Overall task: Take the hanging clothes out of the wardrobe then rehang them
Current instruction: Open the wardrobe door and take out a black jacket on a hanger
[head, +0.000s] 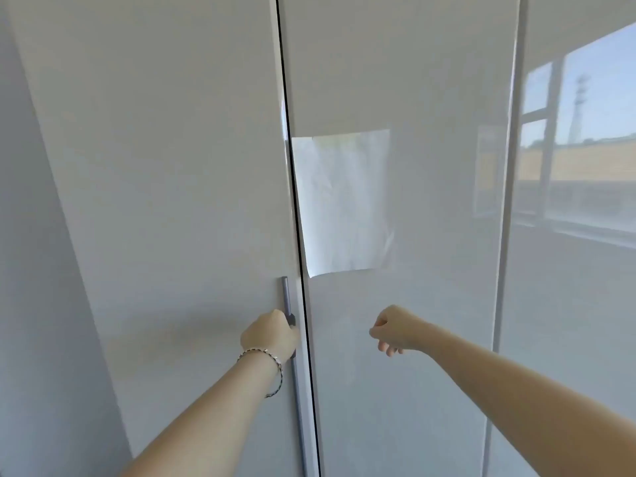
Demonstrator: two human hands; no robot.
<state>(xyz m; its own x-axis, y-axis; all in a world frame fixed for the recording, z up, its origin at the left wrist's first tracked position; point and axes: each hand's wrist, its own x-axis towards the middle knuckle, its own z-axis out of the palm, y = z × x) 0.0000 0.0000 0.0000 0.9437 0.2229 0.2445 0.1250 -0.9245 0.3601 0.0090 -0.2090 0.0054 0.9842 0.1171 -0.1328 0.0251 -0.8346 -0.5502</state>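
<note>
A glossy white wardrobe fills the view with its doors closed, so no clothes show. The left door (172,201) has a long grey vertical bar handle (286,296) along its right edge. My left hand (270,335), with a beaded bracelet on the wrist, grips that handle. My right hand (392,330) hovers in front of the middle door (413,80), its fingers loosely curled and holding nothing. I cannot tell whether it touches the door.
A white sheet of paper (344,201) is stuck on the middle door just right of the dark gap between doors. A third door panel (568,304) at the right reflects a window. A grey wall (27,235) borders the wardrobe on the left.
</note>
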